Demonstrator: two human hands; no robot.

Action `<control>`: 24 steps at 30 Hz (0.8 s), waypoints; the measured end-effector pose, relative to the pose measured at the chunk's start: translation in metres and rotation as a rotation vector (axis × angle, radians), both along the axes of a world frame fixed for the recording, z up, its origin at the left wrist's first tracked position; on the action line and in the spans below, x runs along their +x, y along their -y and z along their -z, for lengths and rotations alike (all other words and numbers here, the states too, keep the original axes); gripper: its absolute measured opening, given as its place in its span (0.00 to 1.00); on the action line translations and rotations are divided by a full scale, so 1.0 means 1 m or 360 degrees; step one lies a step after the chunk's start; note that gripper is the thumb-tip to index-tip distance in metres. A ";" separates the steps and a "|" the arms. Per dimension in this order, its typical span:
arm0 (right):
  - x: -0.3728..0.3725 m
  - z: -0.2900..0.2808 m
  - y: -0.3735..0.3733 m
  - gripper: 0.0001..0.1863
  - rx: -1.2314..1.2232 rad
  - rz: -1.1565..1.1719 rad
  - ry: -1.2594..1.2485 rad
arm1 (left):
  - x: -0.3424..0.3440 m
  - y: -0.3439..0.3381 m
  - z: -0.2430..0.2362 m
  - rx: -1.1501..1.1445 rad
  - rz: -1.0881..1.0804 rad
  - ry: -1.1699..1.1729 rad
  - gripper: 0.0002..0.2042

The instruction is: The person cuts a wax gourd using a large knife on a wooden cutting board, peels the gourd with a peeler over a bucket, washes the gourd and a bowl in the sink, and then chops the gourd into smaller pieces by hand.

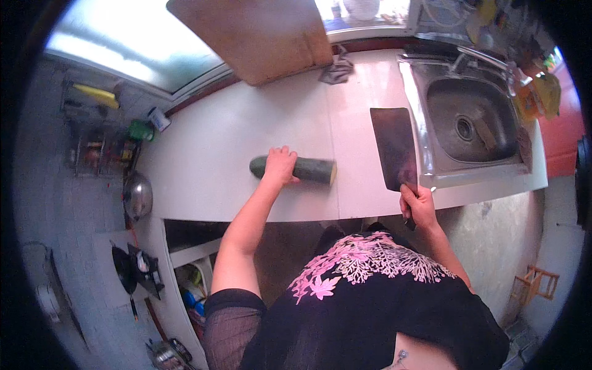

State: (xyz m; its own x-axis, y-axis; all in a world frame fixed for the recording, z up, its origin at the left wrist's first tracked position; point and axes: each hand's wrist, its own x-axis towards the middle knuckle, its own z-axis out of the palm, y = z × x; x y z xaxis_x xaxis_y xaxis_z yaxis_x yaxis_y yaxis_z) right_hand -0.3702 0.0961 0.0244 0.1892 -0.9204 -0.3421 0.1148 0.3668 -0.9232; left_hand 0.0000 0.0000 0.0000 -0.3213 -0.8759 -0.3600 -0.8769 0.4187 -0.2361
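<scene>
My left hand [280,165] grips a long green gourd [316,171] from above; it lies sideways on the white counter [203,148], with a pale cut face at its right end. My right hand [417,206] holds a wide dark cleaver [392,145] by its handle, blade pointing forward, to the right of the gourd and beside the sink.
A wooden board [253,34] leans at the back, beside a grey rag [338,71]. A steel sink [472,123] is at the right. Along the left stand a green container [140,129], a domed metal lid [139,196] and a stove [143,271]. A small wooden stool [535,283] is lower right.
</scene>
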 end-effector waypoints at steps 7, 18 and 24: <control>0.082 -0.003 0.004 0.14 -0.0145 -0.0279 -0.0383 | 0.040 -0.066 0.019 -0.0273 -0.1238 -0.0556 0.35; 0.199 0.023 0.013 0.14 -0.0755 -0.0637 -0.1198 | 0.091 -0.119 0.028 -0.0269 -0.1223 -0.0793 0.43; 0.246 -0.050 0.012 0.09 -0.0846 -0.0380 -0.0959 | 0.090 -0.126 0.034 -0.0353 -0.1174 -0.0740 0.40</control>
